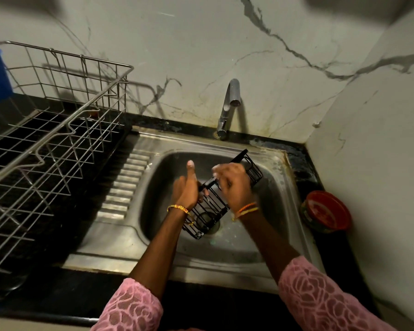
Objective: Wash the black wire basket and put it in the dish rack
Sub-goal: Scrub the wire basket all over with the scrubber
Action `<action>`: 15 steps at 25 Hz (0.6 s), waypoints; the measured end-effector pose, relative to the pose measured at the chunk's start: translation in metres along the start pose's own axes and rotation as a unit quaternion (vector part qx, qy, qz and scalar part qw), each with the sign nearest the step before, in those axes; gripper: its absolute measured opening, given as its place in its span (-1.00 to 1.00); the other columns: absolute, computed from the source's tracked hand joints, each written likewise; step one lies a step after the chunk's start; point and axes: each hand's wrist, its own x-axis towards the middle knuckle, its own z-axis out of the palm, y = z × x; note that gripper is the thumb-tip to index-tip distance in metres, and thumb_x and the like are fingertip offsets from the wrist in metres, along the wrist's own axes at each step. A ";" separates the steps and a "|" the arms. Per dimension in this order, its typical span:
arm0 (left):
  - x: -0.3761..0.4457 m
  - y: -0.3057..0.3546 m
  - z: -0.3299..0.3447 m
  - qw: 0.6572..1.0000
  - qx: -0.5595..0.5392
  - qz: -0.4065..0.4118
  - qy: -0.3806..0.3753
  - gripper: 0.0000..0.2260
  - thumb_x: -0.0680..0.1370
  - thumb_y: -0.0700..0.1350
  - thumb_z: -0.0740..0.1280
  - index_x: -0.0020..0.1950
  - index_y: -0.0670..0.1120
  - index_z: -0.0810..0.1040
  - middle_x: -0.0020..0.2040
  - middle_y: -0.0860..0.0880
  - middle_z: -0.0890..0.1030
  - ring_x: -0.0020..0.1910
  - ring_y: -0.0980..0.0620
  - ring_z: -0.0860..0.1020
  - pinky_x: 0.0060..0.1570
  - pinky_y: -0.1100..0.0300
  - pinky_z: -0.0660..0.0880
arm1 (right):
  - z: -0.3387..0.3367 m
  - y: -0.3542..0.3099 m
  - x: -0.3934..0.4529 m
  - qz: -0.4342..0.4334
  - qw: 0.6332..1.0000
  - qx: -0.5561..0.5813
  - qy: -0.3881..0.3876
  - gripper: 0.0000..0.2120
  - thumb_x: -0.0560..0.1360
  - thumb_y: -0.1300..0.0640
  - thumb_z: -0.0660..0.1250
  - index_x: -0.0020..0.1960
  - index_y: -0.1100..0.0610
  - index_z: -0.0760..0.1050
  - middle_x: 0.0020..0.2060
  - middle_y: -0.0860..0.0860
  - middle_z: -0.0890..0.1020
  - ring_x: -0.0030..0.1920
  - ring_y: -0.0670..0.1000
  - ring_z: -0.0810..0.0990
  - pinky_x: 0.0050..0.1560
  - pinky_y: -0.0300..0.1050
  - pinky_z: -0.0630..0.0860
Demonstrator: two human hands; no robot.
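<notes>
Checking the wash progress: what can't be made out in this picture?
Head view only:
- Middle of the basket: covered by the right hand.
- What the right hand holds, if anything: hidden under it.
- Drain: mostly behind the basket.
- Rack: cut off at the left edge.

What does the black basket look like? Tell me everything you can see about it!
The black wire basket is long and narrow, made of thin dark wires in a grid with a thicker rim. It is tilted, one end low near the drain, the other up toward the tap. It is held over the steel sink. The left hand grips its side with the thumb up, and the right hand lies over its middle.
</notes>
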 end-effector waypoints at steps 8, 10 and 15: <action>-0.003 0.001 -0.001 1.000 0.010 -0.001 -0.003 -0.28 0.60 0.27 -0.08 -0.42 -0.21 0.54 -0.52 -0.04 0.54 -0.62 0.14 0.41 -0.41 0.27 0.38 | -0.022 0.028 0.031 0.039 0.997 -0.058 0.022 -0.64 0.37 0.55 0.17 0.02 0.29 0.61 0.00 0.20 0.62 0.08 0.21 0.49 0.19 0.06 0.46; 0.000 -0.001 -0.001 1.000 0.011 0.005 0.002 -0.43 0.63 0.15 0.09 -0.44 -0.17 0.50 -0.49 -0.06 0.57 -0.61 0.13 0.43 -0.44 0.28 0.37 | -0.027 0.034 0.039 0.081 0.993 -0.068 0.043 -0.64 0.38 0.55 0.16 0.03 0.29 0.60 0.02 0.21 0.62 0.10 0.20 0.49 0.20 0.09 0.46; 0.006 -0.006 -0.007 0.994 0.095 0.044 0.025 -0.61 0.51 -0.10 0.29 -0.54 -0.11 0.54 -0.43 -0.13 0.63 -0.45 -0.02 0.54 -0.26 0.16 0.52 | -0.006 0.003 0.002 -0.016 0.998 -0.055 -0.026 -0.60 0.40 0.56 0.15 0.12 0.30 0.55 0.08 0.22 0.58 0.17 0.17 0.46 0.26 -0.10 0.31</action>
